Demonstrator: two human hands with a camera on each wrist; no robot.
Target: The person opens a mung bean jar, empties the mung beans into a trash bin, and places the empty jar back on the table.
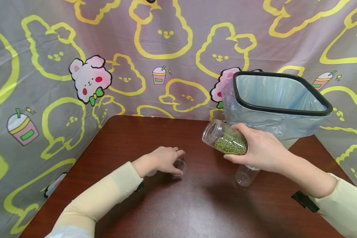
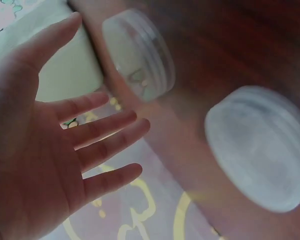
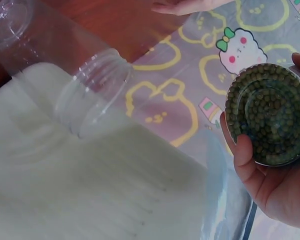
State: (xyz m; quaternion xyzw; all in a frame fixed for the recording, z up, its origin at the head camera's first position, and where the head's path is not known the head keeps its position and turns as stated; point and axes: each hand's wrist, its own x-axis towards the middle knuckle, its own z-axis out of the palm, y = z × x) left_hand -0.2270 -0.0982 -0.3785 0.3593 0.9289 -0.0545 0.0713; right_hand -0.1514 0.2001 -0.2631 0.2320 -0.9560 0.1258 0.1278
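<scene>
My right hand point(image 1: 263, 148) grips a clear jar of green mung beans point(image 1: 231, 144) by its base end. The jar is tilted in the air, its uncovered mouth pointing left, and its round bottom shows in the right wrist view. Below that hand an uncapped clear jar point(image 1: 244, 177) stands on the table, partly hidden in the head view. My left hand point(image 1: 164, 160) hovers over a clear round lid point(image 1: 179, 166), fingers spread and fairly straight in the left wrist view. A second, whitish lid point(image 2: 260, 150) lies beside it. Whether any finger touches a lid is unclear.
A bin point(image 1: 281, 110) with a black rim and a bluish plastic liner stands at the back right, close behind the right hand. The brown table point(image 1: 184, 208) meets a patterned cloth point(image 1: 178, 43) at the back and left.
</scene>
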